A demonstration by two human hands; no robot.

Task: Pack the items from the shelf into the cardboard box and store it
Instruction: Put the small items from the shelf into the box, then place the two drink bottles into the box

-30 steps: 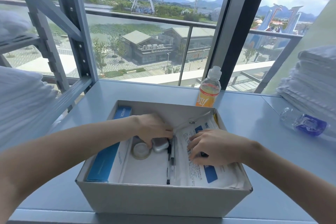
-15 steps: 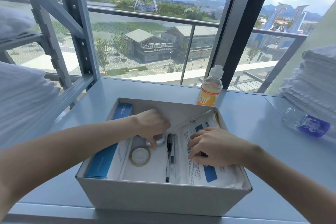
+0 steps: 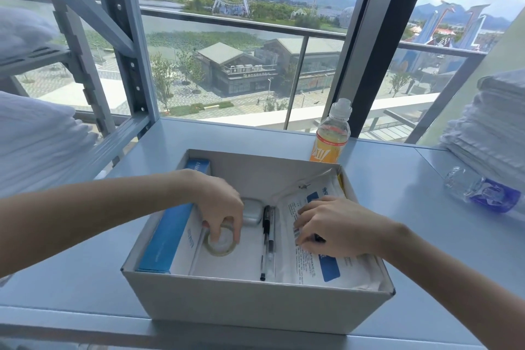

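Left hand (image 3: pixel 220 207) pinches a tape roll (image 3: pixel 221 242) inside the cardboard box (image 3: pixel 255 304); 1 pen (image 3: pixel 266 239) lies just right of it. Right hand (image 3: pixel 338 229) presses fingers flat on a packet (image 3: pixel 335 264).

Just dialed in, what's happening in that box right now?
A person is arranging items inside the open cardboard box on the shelf. The left hand has its fingers on the tape roll; the right hand presses on the white packet at the right. A blue box, a small silver case and pens lie inside. An orange drink bottle and a clear bottle remain outside.
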